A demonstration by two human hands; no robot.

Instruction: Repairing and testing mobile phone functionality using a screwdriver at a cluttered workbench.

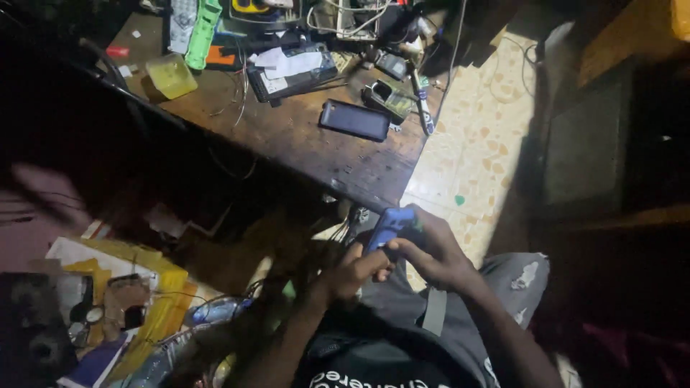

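Both my hands hold a small blue phone-like device (389, 225) over my lap, below the edge of the wooden workbench (302, 140). My left hand (354, 271) grips its lower end from the left. My right hand (431, 253) wraps around it from the right, fingers curled over its side. My grey trousers (460, 309) show beneath the hands.
On the workbench lie a dark phone (354, 120), a silver phone (388, 98), a marker (422, 100), a yellow box (171, 75), a green remote (203, 32), papers and wires. A tiled floor (474, 144) lies right. Yellow packets and clutter (136, 302) sit lower left.
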